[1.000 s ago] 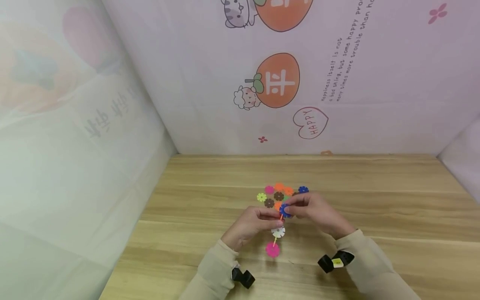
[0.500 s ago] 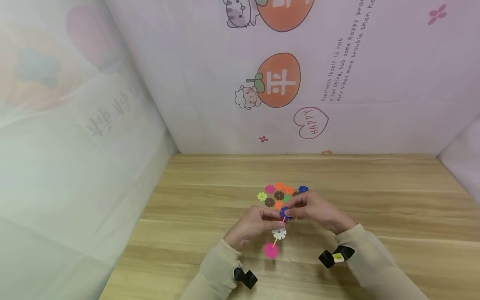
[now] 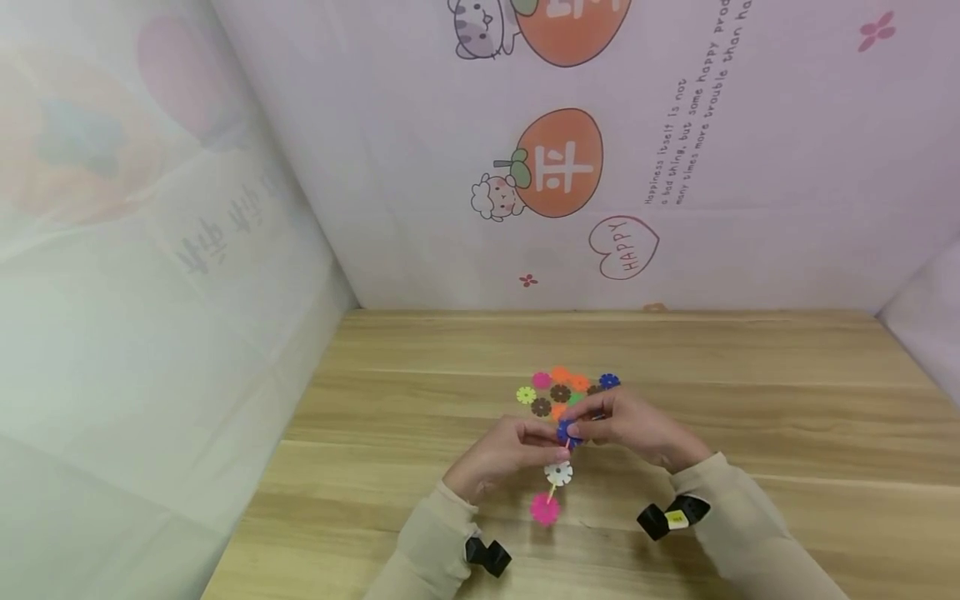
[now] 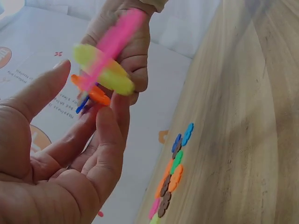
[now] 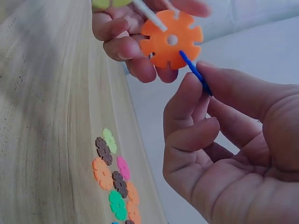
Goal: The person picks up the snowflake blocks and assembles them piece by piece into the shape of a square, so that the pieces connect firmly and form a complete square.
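Note:
My left hand (image 3: 510,448) holds a chain of notched interlocking discs by its orange disc (image 5: 163,44), which shows largest in the right wrist view. A white disc (image 3: 558,473), a yellow disc (image 4: 117,79) and a pink disc (image 3: 545,509) trail from it towards the front. Between thumb and forefinger, my right hand (image 3: 637,427) pinches a blue disc (image 5: 198,77). The blue disc's edge meets the orange disc's rim, roughly crosswise. How deep it sits in a notch I cannot tell.
Loose discs lie on the wooden table (image 3: 405,400) beyond the hands, among them brown (image 3: 559,393), green (image 5: 117,205), pink (image 3: 542,380) and blue (image 3: 609,381) ones. Printed cloth (image 3: 420,208) hangs behind the table and at its sides.
Both hands stay together in nearly the same place. The blue disc has shifted slightly down towards the chain, and the chain's pink end now hangs a little lower.

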Available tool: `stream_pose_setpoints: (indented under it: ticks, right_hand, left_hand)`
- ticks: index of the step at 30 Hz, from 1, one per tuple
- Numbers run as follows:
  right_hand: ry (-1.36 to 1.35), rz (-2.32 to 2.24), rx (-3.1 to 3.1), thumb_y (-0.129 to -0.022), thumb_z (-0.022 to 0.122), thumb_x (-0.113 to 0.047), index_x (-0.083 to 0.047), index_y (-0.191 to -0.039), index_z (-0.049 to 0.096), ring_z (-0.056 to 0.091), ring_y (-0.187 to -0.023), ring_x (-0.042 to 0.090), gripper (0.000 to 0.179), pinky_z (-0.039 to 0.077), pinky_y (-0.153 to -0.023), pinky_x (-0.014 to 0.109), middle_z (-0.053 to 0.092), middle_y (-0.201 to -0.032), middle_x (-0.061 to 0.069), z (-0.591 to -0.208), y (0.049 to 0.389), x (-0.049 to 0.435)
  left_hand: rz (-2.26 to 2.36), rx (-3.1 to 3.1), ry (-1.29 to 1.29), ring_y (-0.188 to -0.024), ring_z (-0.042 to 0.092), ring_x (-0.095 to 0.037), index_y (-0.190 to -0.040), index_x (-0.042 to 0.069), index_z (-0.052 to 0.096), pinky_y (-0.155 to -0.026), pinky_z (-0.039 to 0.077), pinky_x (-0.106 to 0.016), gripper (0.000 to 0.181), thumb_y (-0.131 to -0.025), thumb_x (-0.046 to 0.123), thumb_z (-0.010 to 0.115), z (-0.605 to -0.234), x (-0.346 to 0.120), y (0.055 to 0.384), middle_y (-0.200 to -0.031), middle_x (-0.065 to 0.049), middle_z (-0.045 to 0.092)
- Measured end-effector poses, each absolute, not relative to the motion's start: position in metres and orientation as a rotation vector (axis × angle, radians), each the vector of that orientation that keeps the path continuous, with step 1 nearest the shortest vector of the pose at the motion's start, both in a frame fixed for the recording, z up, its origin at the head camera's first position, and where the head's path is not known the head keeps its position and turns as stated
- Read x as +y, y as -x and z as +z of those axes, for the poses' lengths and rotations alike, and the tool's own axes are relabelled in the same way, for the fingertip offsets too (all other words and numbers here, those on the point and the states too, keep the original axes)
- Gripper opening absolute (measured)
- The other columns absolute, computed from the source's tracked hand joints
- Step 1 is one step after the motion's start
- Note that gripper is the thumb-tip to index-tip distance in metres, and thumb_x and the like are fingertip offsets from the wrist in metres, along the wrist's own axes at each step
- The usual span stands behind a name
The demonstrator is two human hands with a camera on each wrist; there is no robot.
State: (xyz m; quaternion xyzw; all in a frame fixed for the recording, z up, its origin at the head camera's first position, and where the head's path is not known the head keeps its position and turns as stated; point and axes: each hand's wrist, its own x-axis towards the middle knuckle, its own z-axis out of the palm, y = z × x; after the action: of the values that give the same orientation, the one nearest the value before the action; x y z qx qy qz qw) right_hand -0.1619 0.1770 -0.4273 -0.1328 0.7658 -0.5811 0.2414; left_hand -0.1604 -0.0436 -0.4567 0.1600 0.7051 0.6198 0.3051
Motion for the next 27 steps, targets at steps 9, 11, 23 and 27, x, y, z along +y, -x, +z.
stream_pose_setpoints:
  ticks: [9,11,23,27]
  right_hand:
    - [0.327,-1.634,2.06,-0.08,0.073,-0.025,-0.002,-0.1,0.064,0.062,-0.086,0.027,0.031,0.052,-0.079,0.046,0.065,-0.094,0.012,-0.434,0.165,0.174]
    - [0.32,-1.645,2.05,-0.08,0.073,-0.025,-0.002,-0.1,0.064,0.063,-0.087,0.025,0.031,0.051,-0.082,0.046,0.066,-0.096,0.012,-0.435,0.165,0.173]
    - [0.272,-1.616,2.156,-0.081,0.072,-0.03,-0.004,-0.099,0.066,0.06,-0.083,0.024,0.032,0.052,-0.078,0.042,0.065,-0.093,0.009,-0.44,0.165,0.168]
    - [0.241,-1.569,2.287,-0.087,0.064,-0.037,-0.006,-0.104,0.065,0.061,-0.089,0.025,0.035,0.052,-0.08,0.041,0.064,-0.1,0.014,-0.441,0.167,0.175]
  left_hand:
    - [1.737,1.909,-0.328,-0.085,0.067,-0.014,-0.103,0.008,0.069,-0.081,0.054,-0.036,0.026,-0.083,0.025,0.07,-0.458,-0.042,0.164,-0.094,-0.006,0.071]
    - [1.755,1.903,-0.326,-0.084,0.067,-0.015,-0.102,0.006,0.069,-0.078,0.054,-0.034,0.026,-0.083,0.023,0.071,-0.458,-0.041,0.165,-0.093,-0.007,0.071]
    - [1.816,1.879,-0.289,-0.081,0.068,-0.015,-0.101,0.004,0.07,-0.081,0.054,-0.039,0.023,-0.08,0.014,0.072,-0.465,-0.037,0.168,-0.092,-0.009,0.071]
    - [1.778,1.921,-0.268,-0.08,0.068,-0.015,-0.1,0.007,0.07,-0.08,0.054,-0.039,0.022,-0.081,0.019,0.072,-0.464,-0.04,0.169,-0.091,-0.006,0.071]
